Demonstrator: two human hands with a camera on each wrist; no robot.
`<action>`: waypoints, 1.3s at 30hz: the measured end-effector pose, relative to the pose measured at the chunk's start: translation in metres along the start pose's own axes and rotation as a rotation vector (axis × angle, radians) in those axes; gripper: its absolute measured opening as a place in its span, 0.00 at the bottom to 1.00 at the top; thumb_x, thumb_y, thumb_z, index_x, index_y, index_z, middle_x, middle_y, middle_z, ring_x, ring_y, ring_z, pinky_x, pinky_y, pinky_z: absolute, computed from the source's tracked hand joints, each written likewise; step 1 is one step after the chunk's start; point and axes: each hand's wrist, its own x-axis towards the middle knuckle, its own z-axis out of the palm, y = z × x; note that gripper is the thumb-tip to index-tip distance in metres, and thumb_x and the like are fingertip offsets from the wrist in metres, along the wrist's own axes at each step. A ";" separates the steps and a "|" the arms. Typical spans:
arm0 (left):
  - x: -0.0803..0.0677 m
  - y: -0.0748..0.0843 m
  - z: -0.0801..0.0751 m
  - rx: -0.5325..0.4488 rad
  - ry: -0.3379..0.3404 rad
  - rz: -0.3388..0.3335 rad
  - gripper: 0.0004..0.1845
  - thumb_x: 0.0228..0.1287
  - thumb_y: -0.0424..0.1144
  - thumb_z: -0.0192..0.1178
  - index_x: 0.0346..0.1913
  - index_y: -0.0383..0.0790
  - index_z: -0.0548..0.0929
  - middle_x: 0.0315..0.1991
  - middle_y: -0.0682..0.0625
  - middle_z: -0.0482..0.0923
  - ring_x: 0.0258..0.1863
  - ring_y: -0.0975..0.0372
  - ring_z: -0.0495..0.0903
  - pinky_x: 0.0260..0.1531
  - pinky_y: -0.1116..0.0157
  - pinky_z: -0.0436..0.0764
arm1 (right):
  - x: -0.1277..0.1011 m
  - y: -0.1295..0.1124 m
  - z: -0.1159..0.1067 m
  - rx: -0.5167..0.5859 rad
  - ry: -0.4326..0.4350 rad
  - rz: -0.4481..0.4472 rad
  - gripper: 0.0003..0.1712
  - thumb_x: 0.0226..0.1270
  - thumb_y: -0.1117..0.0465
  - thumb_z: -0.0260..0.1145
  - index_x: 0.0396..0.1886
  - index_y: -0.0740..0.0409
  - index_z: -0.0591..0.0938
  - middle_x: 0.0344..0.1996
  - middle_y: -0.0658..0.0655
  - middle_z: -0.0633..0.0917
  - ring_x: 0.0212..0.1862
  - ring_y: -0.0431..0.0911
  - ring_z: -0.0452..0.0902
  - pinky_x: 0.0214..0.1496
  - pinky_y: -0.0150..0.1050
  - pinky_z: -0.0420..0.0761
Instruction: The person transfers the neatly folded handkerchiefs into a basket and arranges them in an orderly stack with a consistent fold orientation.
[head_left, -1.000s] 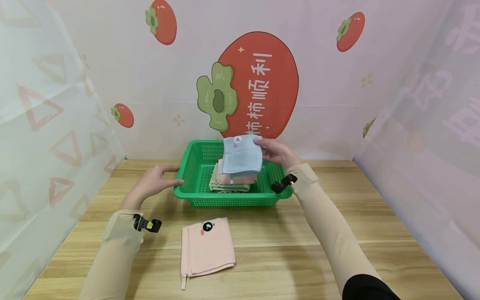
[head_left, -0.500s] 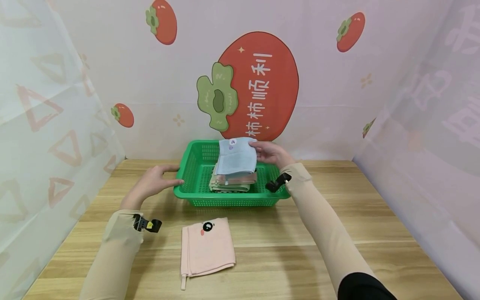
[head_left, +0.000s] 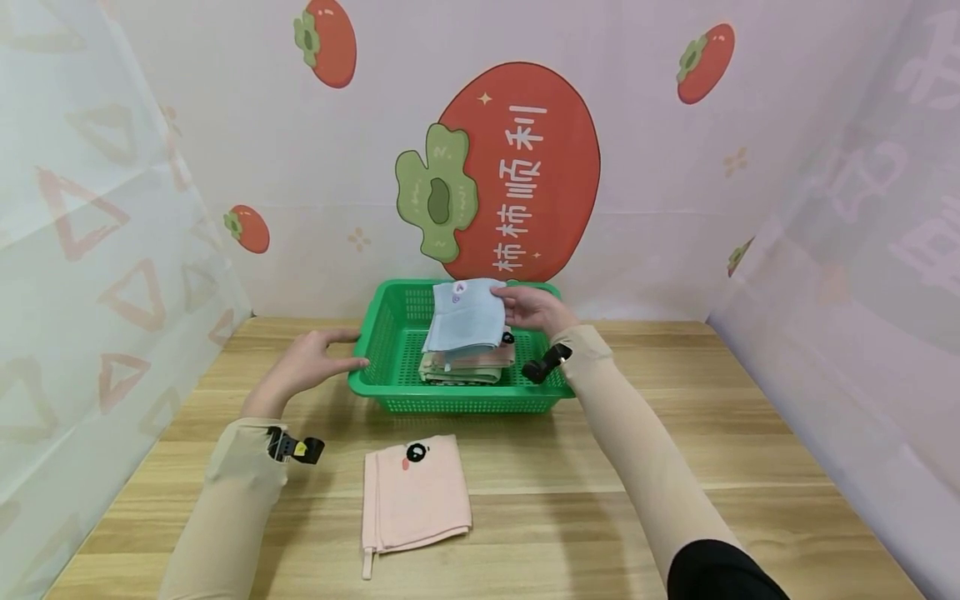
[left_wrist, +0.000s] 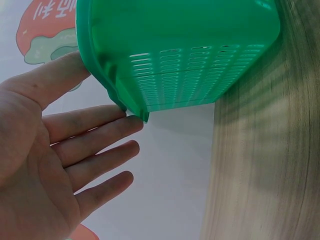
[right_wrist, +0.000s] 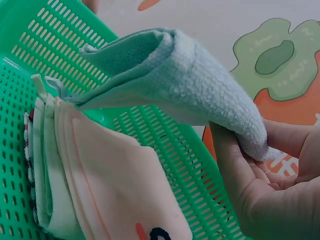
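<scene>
A folded light-blue towel [head_left: 467, 315] hangs tilted over the stack in the green basket [head_left: 468, 405]. My right hand [head_left: 536, 308] pinches its right edge between thumb and fingers. In the right wrist view the blue towel [right_wrist: 210, 82] droops from that hand [right_wrist: 270, 185], its far folds parted, its lower end by the stack. Beneath it lie a folded pink towel [right_wrist: 117, 170] with an embroidered eye, a pale green towel [right_wrist: 55, 175] and a darker patterned cloth. At the basket's left rim, my left hand [head_left: 303, 371] touches with straight fingers and thumb [left_wrist: 60, 80].
Another folded pink towel [head_left: 417, 496] with an eye and a hanging loop lies on the wooden table [head_left: 570, 500] in front of the basket. A printed backdrop [head_left: 645, 233] rises behind the basket, and white side sheets stand left and right.
My right hand has carried the blue towel left and slightly down over the stack. The left hand stays at the basket's rim, and the pink towel in front has not moved.
</scene>
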 end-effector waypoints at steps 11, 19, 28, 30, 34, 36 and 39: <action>0.001 -0.001 0.001 -0.012 0.007 0.007 0.36 0.55 0.57 0.65 0.61 0.37 0.75 0.61 0.39 0.74 0.64 0.44 0.68 0.58 0.42 0.70 | 0.009 0.005 -0.002 0.028 0.018 0.046 0.16 0.73 0.60 0.55 0.58 0.53 0.71 0.35 0.53 0.85 0.37 0.43 0.83 0.36 0.35 0.83; 0.001 -0.002 0.002 -0.007 0.009 0.003 0.36 0.55 0.58 0.65 0.61 0.38 0.76 0.61 0.39 0.74 0.64 0.44 0.68 0.58 0.42 0.70 | 0.011 0.005 0.006 0.031 -0.022 0.025 0.20 0.73 0.59 0.54 0.62 0.52 0.70 0.40 0.52 0.83 0.40 0.43 0.82 0.37 0.35 0.83; 0.002 -0.003 0.002 -0.016 0.011 0.002 0.37 0.54 0.59 0.65 0.61 0.39 0.76 0.60 0.40 0.75 0.64 0.44 0.69 0.58 0.42 0.70 | 0.018 0.011 0.002 0.014 0.013 0.046 0.14 0.72 0.60 0.56 0.55 0.54 0.73 0.36 0.53 0.85 0.37 0.43 0.83 0.35 0.35 0.83; 0.002 -0.002 0.002 -0.016 0.012 0.006 0.37 0.54 0.60 0.65 0.61 0.38 0.76 0.60 0.40 0.75 0.64 0.44 0.69 0.58 0.42 0.70 | 0.018 0.012 0.000 0.005 0.020 0.044 0.15 0.72 0.60 0.55 0.57 0.54 0.72 0.37 0.52 0.84 0.37 0.43 0.82 0.35 0.35 0.84; 0.002 -0.002 0.002 -0.021 0.011 0.012 0.36 0.55 0.59 0.65 0.61 0.38 0.76 0.60 0.39 0.75 0.64 0.44 0.68 0.58 0.42 0.70 | 0.018 0.013 -0.001 -0.007 0.030 0.043 0.20 0.73 0.61 0.54 0.63 0.54 0.69 0.41 0.53 0.81 0.40 0.43 0.81 0.37 0.35 0.83; 0.002 -0.002 0.002 -0.022 0.009 0.011 0.36 0.55 0.58 0.65 0.61 0.38 0.76 0.60 0.39 0.74 0.64 0.44 0.68 0.58 0.42 0.70 | 0.018 0.013 -0.003 -0.013 0.039 0.045 0.21 0.73 0.61 0.54 0.64 0.54 0.69 0.42 0.53 0.80 0.41 0.43 0.80 0.38 0.35 0.83; 0.002 -0.002 0.002 -0.021 0.007 0.005 0.36 0.55 0.58 0.65 0.62 0.38 0.75 0.61 0.39 0.74 0.64 0.44 0.68 0.58 0.42 0.70 | 0.019 0.013 -0.005 -0.018 0.062 0.044 0.20 0.72 0.61 0.55 0.62 0.55 0.69 0.43 0.54 0.79 0.41 0.44 0.80 0.37 0.35 0.83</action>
